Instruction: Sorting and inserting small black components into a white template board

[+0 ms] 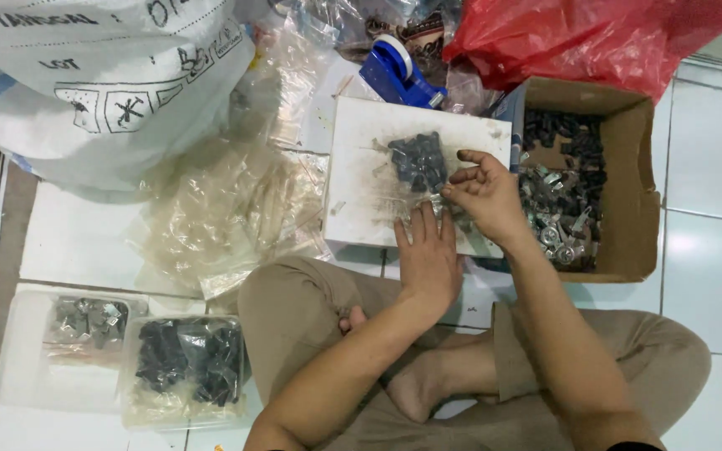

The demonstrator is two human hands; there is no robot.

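A clear plastic bag filled with small black parts (419, 161) lies on a white board (361, 192) on the floor in front of me. My left hand (428, 255) lies flat with fingers spread, pressing the bag's near end onto the board. My right hand (485, 192) pinches the bag's open edge between thumb and fingers, just right of the black parts. My crossed legs in tan trousers sit below the board.
A cardboard box (637, 217) of black and metal parts stands at the right. A blue tape dispenser (399, 73), a red plastic bag (587, 38) and a big white sack (102, 83) lie behind. Empty clear bags (227, 209) are at the left, filled bags (185, 359) in a tray nearer.
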